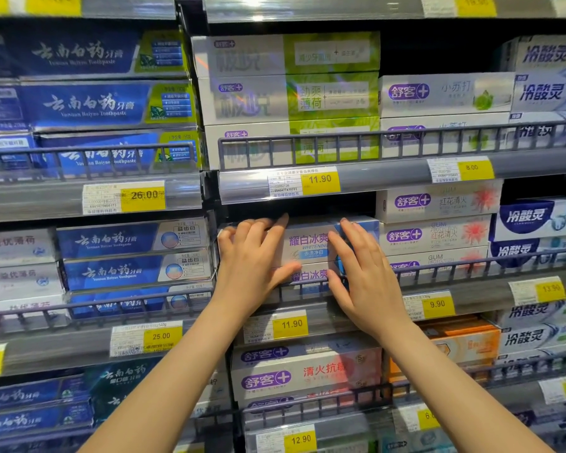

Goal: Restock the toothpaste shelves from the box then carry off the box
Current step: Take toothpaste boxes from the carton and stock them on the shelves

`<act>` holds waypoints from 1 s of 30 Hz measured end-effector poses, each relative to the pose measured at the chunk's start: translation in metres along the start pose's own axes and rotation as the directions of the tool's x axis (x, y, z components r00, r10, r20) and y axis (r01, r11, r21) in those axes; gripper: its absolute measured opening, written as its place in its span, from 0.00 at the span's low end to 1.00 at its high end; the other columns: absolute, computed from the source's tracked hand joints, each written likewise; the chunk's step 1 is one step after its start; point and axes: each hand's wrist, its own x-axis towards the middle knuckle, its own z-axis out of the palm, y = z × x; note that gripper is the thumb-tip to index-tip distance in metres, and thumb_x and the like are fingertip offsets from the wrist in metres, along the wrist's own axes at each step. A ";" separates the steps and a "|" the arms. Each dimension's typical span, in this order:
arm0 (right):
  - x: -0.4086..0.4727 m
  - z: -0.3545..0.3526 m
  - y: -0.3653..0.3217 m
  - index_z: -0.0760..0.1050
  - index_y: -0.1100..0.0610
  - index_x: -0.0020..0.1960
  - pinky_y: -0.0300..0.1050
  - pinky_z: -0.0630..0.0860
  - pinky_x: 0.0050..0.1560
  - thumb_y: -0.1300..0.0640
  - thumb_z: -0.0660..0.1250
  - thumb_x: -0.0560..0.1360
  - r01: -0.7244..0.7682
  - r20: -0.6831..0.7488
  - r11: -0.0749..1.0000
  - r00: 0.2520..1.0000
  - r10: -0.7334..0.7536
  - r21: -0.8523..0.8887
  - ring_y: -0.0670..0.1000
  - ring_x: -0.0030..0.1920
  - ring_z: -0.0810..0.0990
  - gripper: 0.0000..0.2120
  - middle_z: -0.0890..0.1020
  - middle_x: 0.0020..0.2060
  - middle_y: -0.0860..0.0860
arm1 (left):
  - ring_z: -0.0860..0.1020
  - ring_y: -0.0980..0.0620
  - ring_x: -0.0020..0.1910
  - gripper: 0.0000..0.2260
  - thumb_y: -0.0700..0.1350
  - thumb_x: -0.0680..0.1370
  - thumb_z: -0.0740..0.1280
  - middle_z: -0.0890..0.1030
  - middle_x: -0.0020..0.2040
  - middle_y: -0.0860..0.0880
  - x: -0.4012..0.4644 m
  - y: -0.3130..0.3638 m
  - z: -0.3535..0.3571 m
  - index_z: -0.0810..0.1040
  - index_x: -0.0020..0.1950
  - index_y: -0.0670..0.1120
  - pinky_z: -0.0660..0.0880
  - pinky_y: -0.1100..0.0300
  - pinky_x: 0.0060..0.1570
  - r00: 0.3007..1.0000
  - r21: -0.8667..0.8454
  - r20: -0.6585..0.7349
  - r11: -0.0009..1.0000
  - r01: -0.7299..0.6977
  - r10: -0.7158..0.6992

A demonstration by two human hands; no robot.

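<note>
Both hands are flat against the fronts of the whitening toothpaste cartons (308,246) on the middle shelf (471,291), and I take it they are squaring the stack and nudging it back behind the wire guard rail (304,286). The left hand (252,256) lies with its fingers (258,228) spread and loose over the left end of the top carton, thumb down near the lower one; the right hand (361,273) rests open just beside it, fingers (348,230) reaching the carton's upper edge. Neither hand grips anything; they press rather than hold. Between the two sets of fingers only the middle of the printed faces shows, so I cannot count how many cartons sit behind. The restocking box is nowhere in sight, and the shelf edges are soft with blur.
</note>
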 end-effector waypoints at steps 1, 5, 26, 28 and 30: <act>-0.001 -0.002 0.000 0.62 0.58 0.72 0.50 0.56 0.72 0.52 0.58 0.76 0.004 0.004 1.000 1.000 -0.004 0.006 0.54 0.72 0.59 0.25 0.61 0.72 0.54 | 0.68 0.48 0.57 0.31 0.64 0.71 0.61 0.77 0.57 0.45 -0.001 -0.001 0.001 0.72 0.66 0.46 0.59 0.49 0.53 1.000 0.002 -0.004 1.000 0.000 0.000; -0.019 -0.018 0.014 0.61 0.57 0.71 0.50 0.57 0.72 0.52 0.58 0.76 -0.043 0.010 0.999 0.999 0.043 -0.011 0.55 0.72 0.60 0.25 0.61 0.72 0.54 | 0.68 0.46 0.61 0.30 0.60 0.70 0.69 0.76 0.60 0.45 0.000 0.017 0.008 0.70 0.67 0.46 0.58 0.45 0.61 0.995 -0.001 -0.080 0.998 -0.066 0.066; -0.039 -0.084 0.203 0.62 0.60 0.71 0.57 0.49 0.73 0.45 0.51 0.76 -0.274 0.036 0.958 0.960 0.278 -0.082 0.59 0.73 0.56 0.29 0.63 0.72 0.59 | 0.77 0.41 0.51 0.22 0.56 0.77 0.59 0.80 0.48 0.41 0.065 0.170 0.048 0.74 0.62 0.41 0.60 0.32 0.62 0.934 -0.025 -0.084 0.938 0.347 -0.348; -0.035 -0.082 0.207 0.64 0.60 0.71 0.54 0.46 0.74 0.46 0.52 0.75 -0.237 0.029 0.970 0.971 0.238 -0.053 0.57 0.73 0.58 0.28 0.66 0.70 0.59 | 0.77 0.42 0.50 0.21 0.55 0.78 0.57 0.80 0.47 0.42 0.066 0.170 0.047 0.75 0.61 0.42 0.60 0.33 0.63 0.932 -0.018 -0.080 0.935 0.354 -0.354; -0.032 -0.079 0.209 0.65 0.61 0.70 0.51 0.43 0.74 0.46 0.53 0.75 -0.200 0.012 0.980 0.980 0.201 -0.020 0.56 0.72 0.58 0.28 0.68 0.68 0.58 | 0.77 0.43 0.50 0.21 0.55 0.77 0.55 0.80 0.47 0.44 0.066 0.169 0.047 0.75 0.61 0.43 0.60 0.34 0.63 0.932 -0.029 -0.072 0.934 0.355 -0.356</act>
